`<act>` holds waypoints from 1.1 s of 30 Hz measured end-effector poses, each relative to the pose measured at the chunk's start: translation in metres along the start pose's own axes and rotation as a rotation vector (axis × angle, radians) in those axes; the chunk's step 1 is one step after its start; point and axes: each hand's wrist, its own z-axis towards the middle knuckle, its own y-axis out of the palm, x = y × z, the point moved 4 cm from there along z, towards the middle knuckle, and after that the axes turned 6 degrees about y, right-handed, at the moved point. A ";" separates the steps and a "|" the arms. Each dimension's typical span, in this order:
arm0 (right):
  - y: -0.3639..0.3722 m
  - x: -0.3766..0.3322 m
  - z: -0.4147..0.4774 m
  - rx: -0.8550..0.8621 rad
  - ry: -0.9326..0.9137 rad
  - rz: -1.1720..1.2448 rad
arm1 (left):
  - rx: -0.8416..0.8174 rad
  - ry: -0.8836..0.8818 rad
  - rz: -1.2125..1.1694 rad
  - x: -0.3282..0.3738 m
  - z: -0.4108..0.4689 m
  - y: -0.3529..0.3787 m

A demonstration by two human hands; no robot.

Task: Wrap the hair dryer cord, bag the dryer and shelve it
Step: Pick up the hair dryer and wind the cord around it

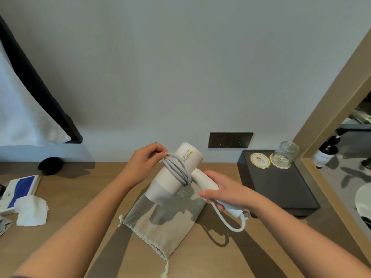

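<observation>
Beige drawstring bag (164,221) beneath white hair dryer (170,175), grey-corded, fingers (212,194) clamped on handle.

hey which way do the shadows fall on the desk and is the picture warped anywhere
Head view: the hair dryer casts a soft shadow down onto the drawstring bag; both forearms throw shadows toward the bottom edge. Wide-angle warp bends the mirror frame and the dark headboard edge.

hotel room: coasters (260,160), tray (281,189)
</observation>
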 end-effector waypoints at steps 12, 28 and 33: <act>0.005 0.000 0.005 -0.093 -0.023 0.198 | -0.079 -0.281 -0.286 0.005 -0.004 0.013; 0.001 -0.004 0.020 -0.111 0.170 -0.095 | -0.343 -0.650 -0.521 -0.020 -0.011 0.031; -0.002 -0.006 0.028 0.065 0.201 -0.302 | -0.233 -0.686 -0.581 -0.038 -0.014 0.037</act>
